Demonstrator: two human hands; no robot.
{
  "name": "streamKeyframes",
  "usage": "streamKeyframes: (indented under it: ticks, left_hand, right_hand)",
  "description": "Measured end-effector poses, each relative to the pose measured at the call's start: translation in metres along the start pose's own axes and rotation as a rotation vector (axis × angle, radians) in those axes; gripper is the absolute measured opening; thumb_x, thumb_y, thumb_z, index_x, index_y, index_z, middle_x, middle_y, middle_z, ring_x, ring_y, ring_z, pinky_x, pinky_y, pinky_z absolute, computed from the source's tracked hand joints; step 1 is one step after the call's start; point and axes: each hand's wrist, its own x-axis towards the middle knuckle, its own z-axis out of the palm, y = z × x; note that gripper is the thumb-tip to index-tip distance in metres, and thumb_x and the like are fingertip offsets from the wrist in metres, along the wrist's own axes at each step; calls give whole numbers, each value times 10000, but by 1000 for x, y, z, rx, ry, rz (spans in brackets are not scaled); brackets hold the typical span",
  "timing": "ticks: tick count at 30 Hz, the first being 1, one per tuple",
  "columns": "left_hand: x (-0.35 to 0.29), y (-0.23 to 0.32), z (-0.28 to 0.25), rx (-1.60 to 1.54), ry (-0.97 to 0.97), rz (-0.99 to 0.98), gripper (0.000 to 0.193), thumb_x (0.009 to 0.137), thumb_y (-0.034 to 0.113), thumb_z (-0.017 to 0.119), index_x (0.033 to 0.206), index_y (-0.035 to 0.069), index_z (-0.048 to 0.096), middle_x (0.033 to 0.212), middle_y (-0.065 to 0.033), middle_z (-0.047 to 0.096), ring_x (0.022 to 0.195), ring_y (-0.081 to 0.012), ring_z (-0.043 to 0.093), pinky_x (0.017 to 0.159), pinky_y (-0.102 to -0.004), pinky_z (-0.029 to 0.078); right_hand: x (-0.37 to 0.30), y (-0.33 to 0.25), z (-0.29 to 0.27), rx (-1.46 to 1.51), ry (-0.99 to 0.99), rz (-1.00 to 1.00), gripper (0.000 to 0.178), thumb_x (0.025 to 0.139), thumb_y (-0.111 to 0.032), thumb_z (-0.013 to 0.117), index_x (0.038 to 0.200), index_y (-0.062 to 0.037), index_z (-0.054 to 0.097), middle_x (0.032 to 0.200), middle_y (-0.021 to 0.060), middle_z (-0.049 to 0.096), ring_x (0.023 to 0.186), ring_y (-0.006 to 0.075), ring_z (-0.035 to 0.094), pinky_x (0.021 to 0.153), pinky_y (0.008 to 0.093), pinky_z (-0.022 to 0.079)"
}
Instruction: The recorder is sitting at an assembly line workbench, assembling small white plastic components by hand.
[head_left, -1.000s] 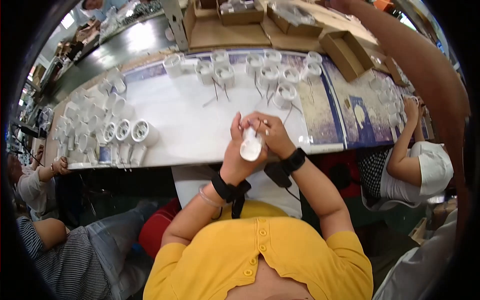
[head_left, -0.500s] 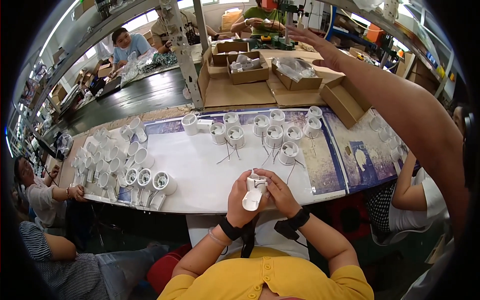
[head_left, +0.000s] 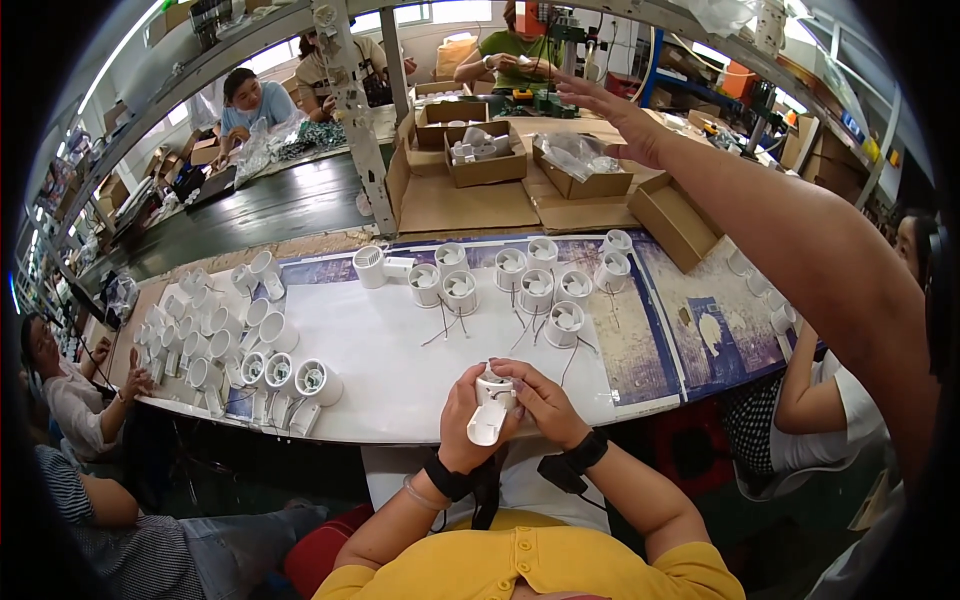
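Head view shows, at the far left, a seated person's sleeve and then a cluster of white housings that lie packed together on the left part of the table. Moving to the middle, I see my left hand closed around a white plastic part, which I hold just above the near edge of the table, in front of my chest. My right hand is closed on the same part from the other side, with its fingers curled over the top. The part lies between both hands, touching both, so neither hand is clearly nearer. Its long axis runs from the round upper end down toward me, a little tilted to the left, and the flat lower end points to my body. Behind the hands, well apart, a group of round white fan parts with thin wires stands on the table. Further right, open cardboard boxes stand behind the table, and another person's arm reaches across above them.

Compared with half a second ago, the hands and the part sit lower in the picture and nearer to my chest, the grip looks unchanged, and the other person's arm fills more of the right side.
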Motion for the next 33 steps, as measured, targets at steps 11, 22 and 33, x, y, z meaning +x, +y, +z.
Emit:
streamKeyframes:
  ticks: [11,22,33]
  left_hand:
    - [-1,0,-2,-12,4,4,724,703,165,776,1285,31,365,1058,-184,573,938,-321,603,803,-374,492]
    - [0,2,-4,1,0,10,732,708,180,782,1288,29,363,1053,-178,580,926,-319,605,797,-373,492]
    - [-1,3,-4,-25,-7,-12,733,715,185,772,1302,23,364,1099,-192,562,969,-320,599,832,-371,487]
  right_hand:
    - [0,1,2,24,-8,26,335,994,-96,368,1291,-1,491,1379,121,462,1288,206,415,1082,315,302]
    - [-1,2,2,77,15,66,332,1005,-118,388,1305,-4,475,1355,110,484,1262,192,438,1063,306,333]
    - [1,-1,3,86,9,58,339,994,-103,377,1298,2,482,1383,124,463,1298,216,411,1089,320,299]
